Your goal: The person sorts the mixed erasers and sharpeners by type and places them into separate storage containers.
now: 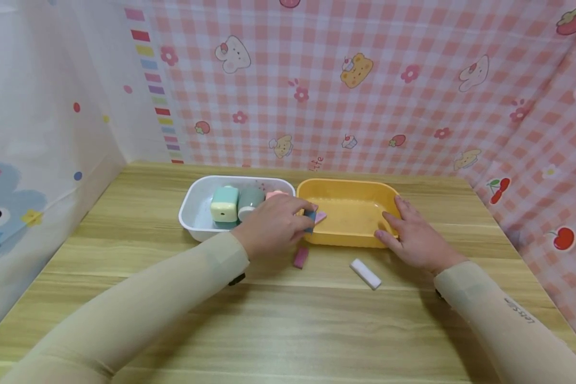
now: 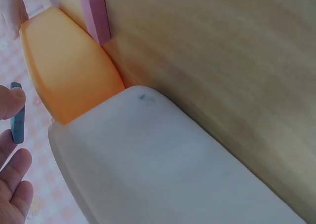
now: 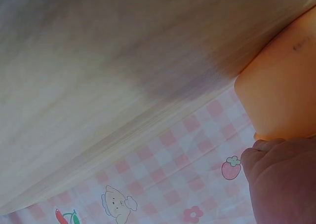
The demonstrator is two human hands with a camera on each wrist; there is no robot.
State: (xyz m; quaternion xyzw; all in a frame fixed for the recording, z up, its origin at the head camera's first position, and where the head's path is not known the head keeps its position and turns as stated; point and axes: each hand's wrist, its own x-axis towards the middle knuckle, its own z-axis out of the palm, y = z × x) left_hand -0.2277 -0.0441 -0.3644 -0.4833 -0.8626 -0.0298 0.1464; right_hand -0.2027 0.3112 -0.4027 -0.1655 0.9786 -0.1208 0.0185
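Note:
My left hand (image 1: 280, 221) pinches a small blue rectangular bar (image 1: 310, 220) between thumb and fingers, over the left end of the yellow bin (image 1: 348, 241). The left wrist view shows the blue bar (image 2: 18, 120) edge-on. A pink bar (image 1: 320, 217) shows inside the yellow bin, just past the blue one. At the bin's right end, my right hand (image 1: 415, 234) holds the rim, with the thumb by the front wall. On the table before the bin lie a darker pink bar (image 1: 301, 257) and a white bar (image 1: 365, 274).
Left of the yellow bin, touching it, stands a white bin (image 1: 192, 205). In it are a mint and cream box-shaped item (image 1: 225, 204), a grey-green rounded item (image 1: 250, 200) and a pink item (image 1: 276, 193), partly hidden by the left hand. A patterned cloth (image 1: 269, 96) hangs behind the table.

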